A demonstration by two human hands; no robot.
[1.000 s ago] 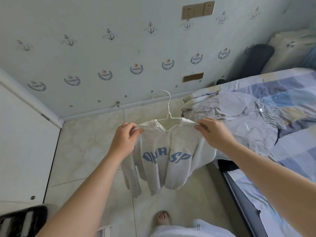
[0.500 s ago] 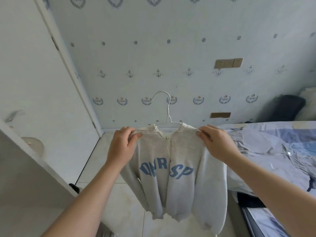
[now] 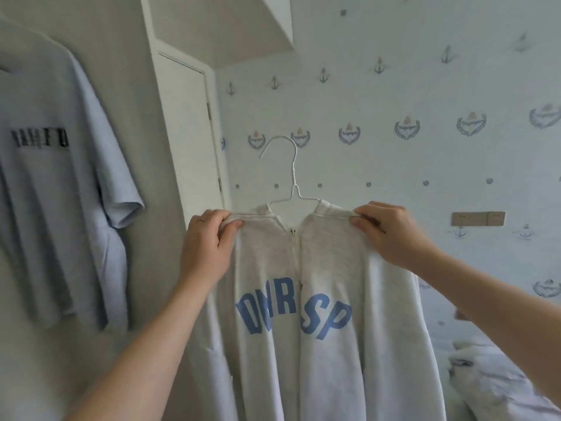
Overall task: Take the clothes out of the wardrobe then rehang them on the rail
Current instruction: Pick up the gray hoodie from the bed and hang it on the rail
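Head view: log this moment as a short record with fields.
garment: pale grey zip-front sweatshirt with blue letters, held up in the air
hanger: white wire hanger, arms inside the sweatshirt's shoulders, hook free and caught on nothing
left: left hand grips one shoulder of the sweatshirt
right: right hand pinches the other shoulder
nearby: light blue T-shirt with black lettering, hanging at the left

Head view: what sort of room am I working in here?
Probably a bedroom: rumpled bedding at lower right, a T-shirt hanging at left by a hinged white door, and a sweatshirt on a wire hanger.
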